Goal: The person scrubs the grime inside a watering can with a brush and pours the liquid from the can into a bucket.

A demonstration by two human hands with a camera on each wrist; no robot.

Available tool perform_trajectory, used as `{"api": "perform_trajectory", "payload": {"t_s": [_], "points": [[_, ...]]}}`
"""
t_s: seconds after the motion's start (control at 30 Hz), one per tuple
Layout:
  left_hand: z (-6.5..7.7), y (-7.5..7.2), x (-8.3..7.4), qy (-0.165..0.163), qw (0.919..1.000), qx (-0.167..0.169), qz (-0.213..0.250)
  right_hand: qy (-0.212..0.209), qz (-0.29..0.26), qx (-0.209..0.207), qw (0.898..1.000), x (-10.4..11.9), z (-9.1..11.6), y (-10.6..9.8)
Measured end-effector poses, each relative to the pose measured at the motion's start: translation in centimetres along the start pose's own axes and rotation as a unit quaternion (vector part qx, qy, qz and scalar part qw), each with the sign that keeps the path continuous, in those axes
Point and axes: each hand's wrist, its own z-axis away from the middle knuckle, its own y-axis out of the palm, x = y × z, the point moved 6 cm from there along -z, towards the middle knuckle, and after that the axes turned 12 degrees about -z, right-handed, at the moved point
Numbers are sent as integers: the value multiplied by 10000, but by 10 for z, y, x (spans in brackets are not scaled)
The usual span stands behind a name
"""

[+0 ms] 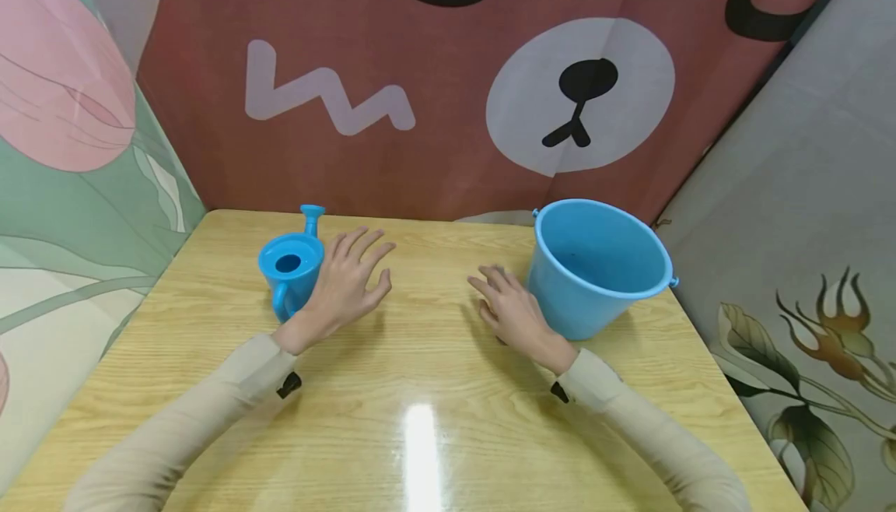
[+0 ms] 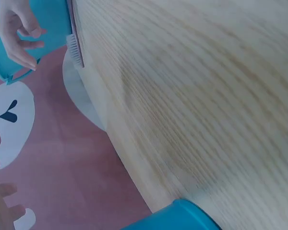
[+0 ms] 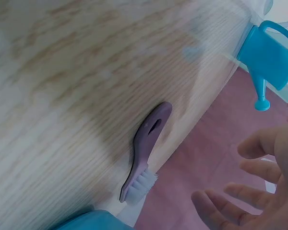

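Note:
A blue watering can (image 1: pixel 297 288) stands upright on the left of the table, its spout pointing to the back. My left hand (image 1: pixel 344 285) is just right of it, fingers spread, holding nothing. On the right stands a light blue bucket (image 1: pixel 570 306). My right hand (image 1: pixel 519 317) hovers beside its left side with fingers loosely bent and no object in them. Below that hand a purple-handled scrubbing brush (image 3: pixel 146 136) with white bristles lies on the table; in the head view the hand hides almost all of it.
The light wooden table (image 1: pixel 364 419) ends at a reddish-brown cloth (image 1: pixel 448 162) with a cartoon bear face behind it. Patterned cloths hang at the left (image 1: pixel 77 216) and right (image 1: pixel 791 208) edges. Light reflects off the table's front middle.

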Motion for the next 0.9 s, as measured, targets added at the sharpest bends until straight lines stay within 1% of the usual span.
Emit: {"api": "perform_trajectory", "payload": {"t_s": [0.23,0.47,0.63,0.9], "points": [[1,-3,3,-84,9999,-136,36,107,74,96,9999,-1,1,2],[-2,-6,3,-139,9995,-236,186,231,84,128,9996,-3,3,2],[-3,-8,3,-137,9995,-239,178,259,36,6,9997,-3,5,0],[-5,-10,5,-276,9989,-189,320,466,77,-152,9988,-8,11,-2]]}}
